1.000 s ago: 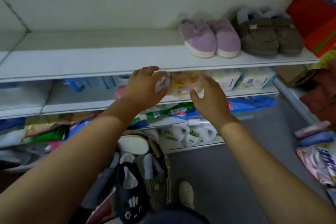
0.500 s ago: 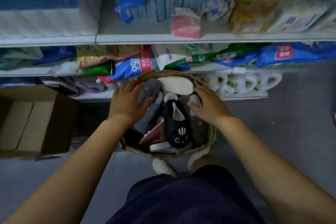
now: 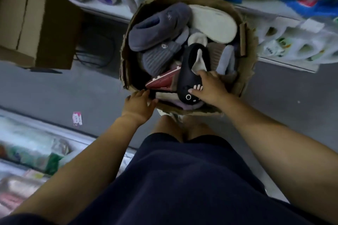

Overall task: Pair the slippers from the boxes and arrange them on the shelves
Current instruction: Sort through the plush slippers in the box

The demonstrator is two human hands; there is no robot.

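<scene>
While the person is bending over the torn cardboard box (image 3: pixel 246 71) standing on the floor (image 3: pixel 54 89), the right hand (image 3: pixel 210 87) is keeping a tight grip on the black slipper (image 3: pixel 188 71) with a white face on its toe. The thumb is pressing across the toe and the fingers are curling into the opening. That slipper is lying on top of the pile at the near side of the box. The left hand (image 3: pixel 139 106) is touching the near rim with fairly straight fingers, its grip loose and holding nothing. Two grey slippers (image 3: pixel 159 27) and a cream sole (image 3: pixel 214 22) are lying at the far side. An open brown carton (image 3: pixel 36 23) is sitting to the left
</scene>
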